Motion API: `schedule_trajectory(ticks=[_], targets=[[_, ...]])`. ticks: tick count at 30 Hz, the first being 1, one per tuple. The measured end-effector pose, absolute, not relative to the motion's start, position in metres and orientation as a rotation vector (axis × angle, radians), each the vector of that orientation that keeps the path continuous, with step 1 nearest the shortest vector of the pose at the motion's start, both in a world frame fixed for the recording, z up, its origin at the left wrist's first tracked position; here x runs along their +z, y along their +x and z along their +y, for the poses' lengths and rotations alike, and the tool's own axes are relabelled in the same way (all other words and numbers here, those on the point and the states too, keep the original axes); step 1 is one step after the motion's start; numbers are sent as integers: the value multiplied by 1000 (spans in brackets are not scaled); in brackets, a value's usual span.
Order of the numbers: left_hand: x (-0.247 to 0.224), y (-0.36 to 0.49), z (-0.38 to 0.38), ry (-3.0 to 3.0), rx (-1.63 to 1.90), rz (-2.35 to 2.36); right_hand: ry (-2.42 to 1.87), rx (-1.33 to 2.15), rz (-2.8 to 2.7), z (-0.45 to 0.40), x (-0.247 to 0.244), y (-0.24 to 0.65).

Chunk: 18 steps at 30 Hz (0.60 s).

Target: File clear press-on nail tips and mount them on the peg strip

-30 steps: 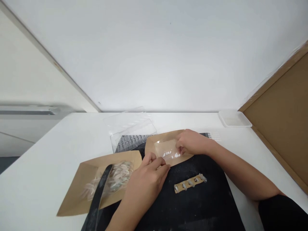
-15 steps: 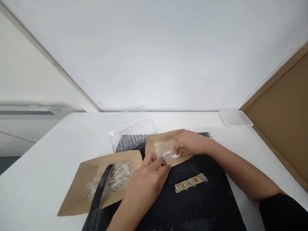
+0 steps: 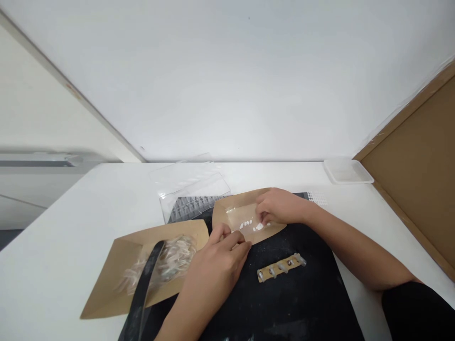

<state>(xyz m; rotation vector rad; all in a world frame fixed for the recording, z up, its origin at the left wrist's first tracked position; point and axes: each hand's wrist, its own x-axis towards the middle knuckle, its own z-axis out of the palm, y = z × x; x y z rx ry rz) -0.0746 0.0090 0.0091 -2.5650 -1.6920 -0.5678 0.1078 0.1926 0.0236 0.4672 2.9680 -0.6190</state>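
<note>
My left hand [image 3: 220,258] is closed with bent fingers over the near-left corner of a brown paper tray [image 3: 236,201], and its fingertips are partly hidden. Inside that tray my right hand [image 3: 277,206] has its fingers curled together. Whatever may be between those fingertips is hidden. Small white pieces [image 3: 245,223] lie on the tray's floor beside the right fingers. Nearer to me, a brown strip [image 3: 277,270] bears several clear, glossy pieces like false nail tips. Left of my left hand, a second paper tray [image 3: 103,291] holds a pile of clear plastic slivers [image 3: 177,255].
A black strap-like piece [image 3: 145,284] crosses the left tray. Under the trays lies a black mat [image 3: 302,303]. Behind stand a clear plastic case [image 3: 194,187] and, back right, a shallow translucent container [image 3: 346,171]. A sheet of white dots [image 3: 317,198] lies behind my right wrist.
The view has shifted slightly. My right fingers have moved a little within the tray, and more white pieces show beside them. My left hand stays at the tray's corner.
</note>
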Motion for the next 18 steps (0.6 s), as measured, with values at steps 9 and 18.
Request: schedule_trajectory(ticks=[9,18], targets=[[10,-74,8,-2561,-579,-1697,498,-676,2911,191,38,116],[11,-74,9,-2562,-544,-1693,364,-660,2929,184,38,112]])
